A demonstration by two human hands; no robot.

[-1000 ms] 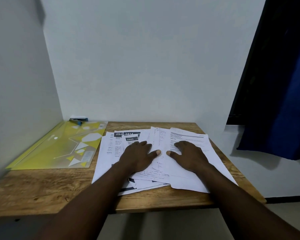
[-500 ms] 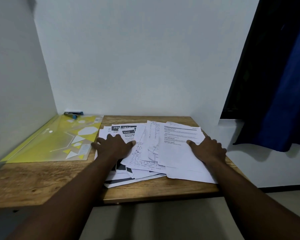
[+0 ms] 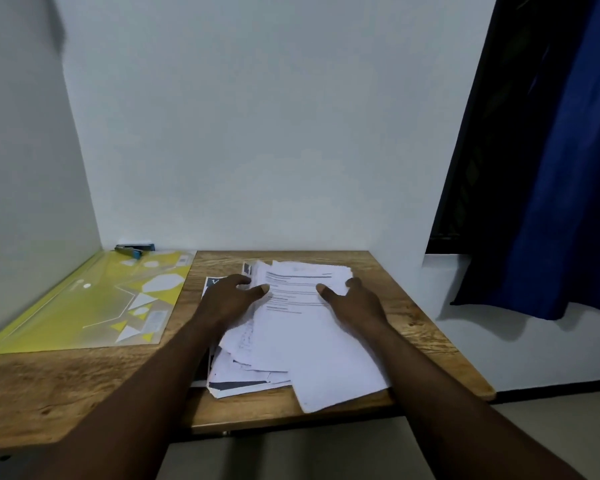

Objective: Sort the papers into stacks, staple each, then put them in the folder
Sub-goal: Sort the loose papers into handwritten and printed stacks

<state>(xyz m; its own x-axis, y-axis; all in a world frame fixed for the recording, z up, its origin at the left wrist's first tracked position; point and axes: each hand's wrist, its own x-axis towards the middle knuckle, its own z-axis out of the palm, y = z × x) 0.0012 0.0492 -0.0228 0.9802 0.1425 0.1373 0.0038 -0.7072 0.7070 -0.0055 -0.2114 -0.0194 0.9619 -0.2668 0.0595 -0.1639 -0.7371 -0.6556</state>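
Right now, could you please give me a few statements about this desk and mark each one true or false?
1. The papers are inside the yellow folder. False: they lie in an untidy pile on the wooden table, to the right of the folder.
2. The left hand and the right hand both touch the papers. True.
3. The left hand holds the stapler. False: the stapler lies untouched at the folder's far end, by the wall.
4. A blue curtain hangs to the right of the table. True.
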